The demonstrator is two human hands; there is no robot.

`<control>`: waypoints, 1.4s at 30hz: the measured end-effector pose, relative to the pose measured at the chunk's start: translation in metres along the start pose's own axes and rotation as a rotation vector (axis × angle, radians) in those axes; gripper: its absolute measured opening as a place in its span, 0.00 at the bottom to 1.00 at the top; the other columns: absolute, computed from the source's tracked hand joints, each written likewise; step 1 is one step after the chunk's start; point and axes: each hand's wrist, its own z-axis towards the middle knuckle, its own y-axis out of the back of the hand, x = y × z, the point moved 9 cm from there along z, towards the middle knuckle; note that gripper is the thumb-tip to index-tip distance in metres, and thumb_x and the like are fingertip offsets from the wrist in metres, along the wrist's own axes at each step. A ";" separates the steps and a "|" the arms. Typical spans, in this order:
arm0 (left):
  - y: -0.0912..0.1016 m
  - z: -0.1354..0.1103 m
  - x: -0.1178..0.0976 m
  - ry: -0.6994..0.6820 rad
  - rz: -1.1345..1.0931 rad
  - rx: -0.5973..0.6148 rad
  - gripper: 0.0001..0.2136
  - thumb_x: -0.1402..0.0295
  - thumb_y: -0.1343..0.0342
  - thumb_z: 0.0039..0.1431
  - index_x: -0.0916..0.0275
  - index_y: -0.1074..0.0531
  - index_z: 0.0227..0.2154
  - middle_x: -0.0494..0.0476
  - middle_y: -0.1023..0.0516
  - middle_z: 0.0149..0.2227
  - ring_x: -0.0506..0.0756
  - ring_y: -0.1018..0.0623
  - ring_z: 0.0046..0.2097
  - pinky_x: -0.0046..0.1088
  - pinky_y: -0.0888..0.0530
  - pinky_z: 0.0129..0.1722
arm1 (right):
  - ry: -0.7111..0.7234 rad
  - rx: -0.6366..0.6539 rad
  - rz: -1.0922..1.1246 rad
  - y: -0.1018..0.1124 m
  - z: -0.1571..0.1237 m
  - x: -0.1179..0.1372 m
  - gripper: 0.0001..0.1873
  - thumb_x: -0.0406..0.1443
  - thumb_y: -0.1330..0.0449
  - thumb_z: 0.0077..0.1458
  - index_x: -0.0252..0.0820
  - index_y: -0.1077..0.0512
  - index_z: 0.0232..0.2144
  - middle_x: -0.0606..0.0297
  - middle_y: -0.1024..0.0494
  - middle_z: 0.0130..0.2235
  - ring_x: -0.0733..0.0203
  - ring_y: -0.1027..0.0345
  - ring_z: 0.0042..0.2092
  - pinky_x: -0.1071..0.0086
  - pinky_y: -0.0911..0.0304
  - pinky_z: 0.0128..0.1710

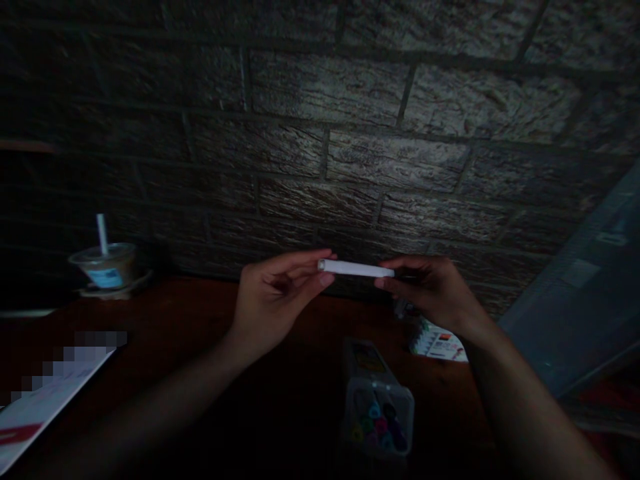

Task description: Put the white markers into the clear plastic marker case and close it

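Note:
Both hands hold a white marker pen (pixel 356 269) level in front of a dark brick wall. My left hand (pixel 274 300) pinches its left end between thumb and fingertips. My right hand (pixel 430 290) grips its right end with the fingers curled. Below them on the dark red table (pixel 200 320) stands a clear plastic case (pixel 379 400) with several coloured marker caps showing at its open end.
A plastic drink cup (pixel 106 267) with a white straw sits at the back left. A white sheet of paper (pixel 45 393) lies at the left edge. A small printed pack (pixel 437 343) lies under my right wrist. A grey slanted panel (pixel 580 293) stands at the right.

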 end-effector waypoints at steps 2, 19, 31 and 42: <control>-0.003 -0.002 -0.002 -0.024 0.010 0.018 0.12 0.73 0.28 0.54 0.57 0.15 0.42 0.55 0.12 0.44 0.55 0.13 0.42 0.30 0.15 0.45 | 0.010 0.011 0.017 -0.002 0.000 -0.001 0.15 0.43 0.25 0.50 0.44 0.15 0.38 0.64 0.15 0.29 0.61 0.25 0.27 0.69 0.31 0.25; -0.033 -0.013 0.008 0.202 -0.276 0.238 0.12 0.77 0.30 0.54 0.60 0.15 0.42 0.54 0.13 0.32 0.52 0.15 0.30 0.24 0.15 0.29 | 0.019 0.046 0.036 -0.006 0.001 -0.010 0.18 0.43 0.26 0.53 0.42 0.16 0.44 0.58 0.12 0.38 0.54 0.18 0.37 0.62 0.24 0.38; 0.001 0.005 0.032 0.322 -0.441 -0.059 0.08 0.70 0.34 0.62 0.66 0.21 0.42 0.57 0.15 0.32 0.50 0.19 0.28 0.23 0.19 0.26 | 0.025 0.006 0.009 0.003 -0.004 0.010 0.12 0.41 0.27 0.55 0.46 0.14 0.41 0.64 0.13 0.33 0.62 0.25 0.30 0.70 0.30 0.28; 0.003 0.005 0.047 0.438 -0.564 -0.092 0.04 0.73 0.38 0.59 0.68 0.23 0.36 0.56 0.18 0.28 0.51 0.20 0.27 0.23 0.22 0.24 | 0.023 0.007 0.128 0.003 -0.009 0.021 0.12 0.41 0.26 0.55 0.47 0.14 0.42 0.65 0.15 0.30 0.67 0.28 0.28 0.75 0.32 0.27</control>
